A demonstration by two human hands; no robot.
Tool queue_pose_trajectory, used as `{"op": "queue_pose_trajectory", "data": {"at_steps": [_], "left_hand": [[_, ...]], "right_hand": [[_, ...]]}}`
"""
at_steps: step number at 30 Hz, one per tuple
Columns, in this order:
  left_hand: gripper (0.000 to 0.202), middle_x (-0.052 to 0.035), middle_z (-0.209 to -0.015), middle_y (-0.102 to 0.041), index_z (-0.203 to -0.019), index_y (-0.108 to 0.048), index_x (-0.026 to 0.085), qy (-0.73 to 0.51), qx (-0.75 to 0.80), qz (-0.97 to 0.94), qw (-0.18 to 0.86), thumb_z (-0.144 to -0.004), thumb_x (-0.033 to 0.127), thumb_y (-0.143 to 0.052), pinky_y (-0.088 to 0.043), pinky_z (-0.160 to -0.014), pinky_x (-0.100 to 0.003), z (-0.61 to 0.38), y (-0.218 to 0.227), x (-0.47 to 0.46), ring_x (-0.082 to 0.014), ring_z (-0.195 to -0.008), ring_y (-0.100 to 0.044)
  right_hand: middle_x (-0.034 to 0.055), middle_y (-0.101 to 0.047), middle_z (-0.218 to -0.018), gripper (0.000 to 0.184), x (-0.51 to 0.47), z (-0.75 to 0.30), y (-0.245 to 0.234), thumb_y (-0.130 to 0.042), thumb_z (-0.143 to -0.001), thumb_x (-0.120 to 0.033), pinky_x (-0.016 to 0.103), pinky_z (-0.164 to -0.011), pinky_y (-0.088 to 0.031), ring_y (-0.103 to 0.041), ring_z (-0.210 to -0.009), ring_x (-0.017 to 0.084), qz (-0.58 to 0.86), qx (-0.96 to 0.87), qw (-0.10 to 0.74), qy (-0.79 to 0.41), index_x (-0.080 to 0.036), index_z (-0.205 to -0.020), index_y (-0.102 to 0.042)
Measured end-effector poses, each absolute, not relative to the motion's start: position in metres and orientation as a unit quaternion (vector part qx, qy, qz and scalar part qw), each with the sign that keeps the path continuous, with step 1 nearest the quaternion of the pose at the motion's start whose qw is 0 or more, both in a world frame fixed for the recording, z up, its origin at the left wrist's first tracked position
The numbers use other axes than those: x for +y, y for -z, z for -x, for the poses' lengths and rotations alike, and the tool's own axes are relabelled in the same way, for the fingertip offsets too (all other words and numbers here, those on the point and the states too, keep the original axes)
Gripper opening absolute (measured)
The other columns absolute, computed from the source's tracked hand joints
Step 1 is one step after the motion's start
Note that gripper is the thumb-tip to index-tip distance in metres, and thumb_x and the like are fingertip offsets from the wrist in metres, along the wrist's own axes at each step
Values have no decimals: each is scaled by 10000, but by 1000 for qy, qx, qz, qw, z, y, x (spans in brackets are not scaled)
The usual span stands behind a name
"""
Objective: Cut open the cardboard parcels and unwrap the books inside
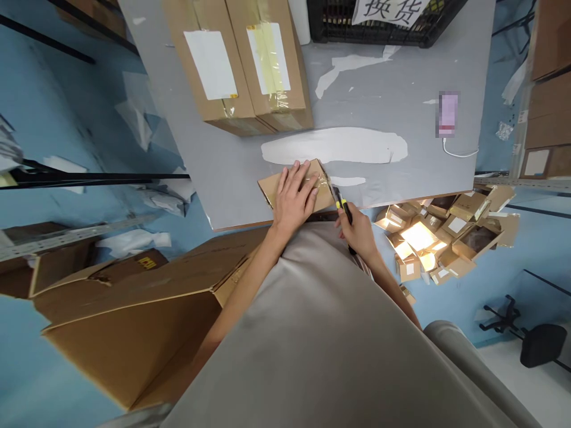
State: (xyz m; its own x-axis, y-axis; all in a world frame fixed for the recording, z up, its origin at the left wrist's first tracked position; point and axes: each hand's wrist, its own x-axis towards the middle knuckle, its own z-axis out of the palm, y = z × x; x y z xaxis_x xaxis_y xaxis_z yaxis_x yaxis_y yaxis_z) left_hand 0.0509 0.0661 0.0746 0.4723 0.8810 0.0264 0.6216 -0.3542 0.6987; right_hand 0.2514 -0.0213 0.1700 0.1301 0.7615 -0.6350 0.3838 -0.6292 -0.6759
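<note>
A small taped cardboard box point(272, 189) lies at the near edge of the grey table point(383, 113). My left hand point(294, 199) rests flat on top of it, fingers stretched out and pressing it down. My right hand point(357, 232) is closed around a utility knife point(339, 202) with a yellow and black handle. The knife's blade touches the right edge of the small box.
Two long taped cartons point(243, 62) stand at the table's back left, a black crate point(379, 24) at the back. A phone point(447, 114) with a white cable lies to the right. Several opened small boxes point(441, 235) are piled on the floor right, a large carton point(129, 321) left.
</note>
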Motion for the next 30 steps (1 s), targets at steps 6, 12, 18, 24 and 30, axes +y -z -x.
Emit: {"op": "queue_pose_trajectory", "data": {"at_steps": [6, 12, 18, 24, 30], "left_hand": [[597, -137, -1813, -477, -1681, -581, 294, -236, 503, -782, 281, -1163, 566, -467, -243, -1425, -694, -5, -64, 54, -381, -1748, -335], [578, -126, -1806, -486, -1680, -586, 354, -300, 556, -745, 217, -1175, 576, -415, -346, -1390, -646, 77, -54, 27, -347, -1702, -434], [705, -187, -1657, -625, -1668, -616, 276, -342, 654, -636, 223, -1098, 689, -579, -505, -1294, -592, 94, -67, 0, -376, -1568, -587], [797, -194, -1653, -629, -1647, -622, 227, -363, 652, -569, 345, -1058, 765, -623, -571, -1255, -513, 63, -38, 14, -348, -1555, -607], [994, -241, -1672, -578, -1703, -514, 211, -370, 612, -521, 466, -987, 895, -606, -615, -1189, -522, 47, 2, 32, -359, -1500, -653]], "right_hand": [[7, -759, -772, 462, -1, -282, -121, -597, -1088, -674, 237, -600, -560, -711, -579, 148, 752, -340, 289, -485, -232, -958, -632], [-30, -679, -576, 375, 58, -258, -27, -740, -1032, -544, 209, -528, -516, -643, -487, 131, 743, -272, 222, -570, -200, -908, -657], [-58, -652, -569, 414, 54, -221, -43, -842, -896, -576, 225, -526, -541, -693, -513, 160, 712, -318, 227, -584, -196, -971, -697], [-35, -696, -693, 447, 39, -247, -78, -745, -940, -625, 258, -564, -544, -736, -573, 192, 782, -375, 189, -460, -194, -1046, -698], [127, -809, -1028, 473, 40, -249, -118, -411, -1185, -533, 339, -864, -589, -805, -887, 256, 785, -529, 66, -314, -164, -1197, -708]]}}
